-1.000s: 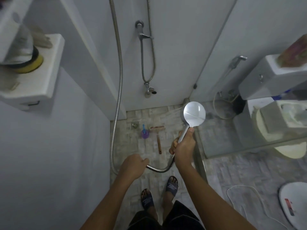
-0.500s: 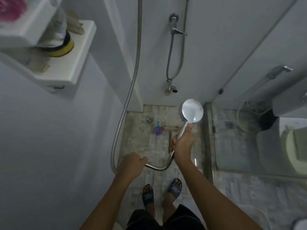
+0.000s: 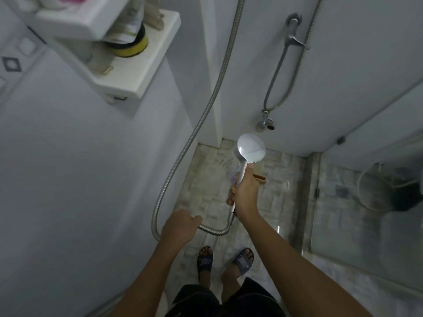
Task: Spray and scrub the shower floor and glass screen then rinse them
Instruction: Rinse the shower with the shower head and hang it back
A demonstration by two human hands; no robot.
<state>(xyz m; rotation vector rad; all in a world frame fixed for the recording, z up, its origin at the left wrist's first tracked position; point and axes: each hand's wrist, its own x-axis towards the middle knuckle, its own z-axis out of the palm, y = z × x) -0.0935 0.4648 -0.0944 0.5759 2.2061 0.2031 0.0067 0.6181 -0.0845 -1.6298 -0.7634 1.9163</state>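
Right hand is wrapped round the handle of the shower head, thumb up along it, and the round head sticks out just past the thumb with its back to the camera. Left hand sits lower and off to the left, fingers curled over the metal hose, which loops between the two hands. Shower floor is below both. Glass screen stands off to the right of the right hand. A brush lies on the floor just beyond that hand, partly hidden.

Right hand: is gripping the shower head above the shower floor.
Left hand: is holding the hose above that floor.
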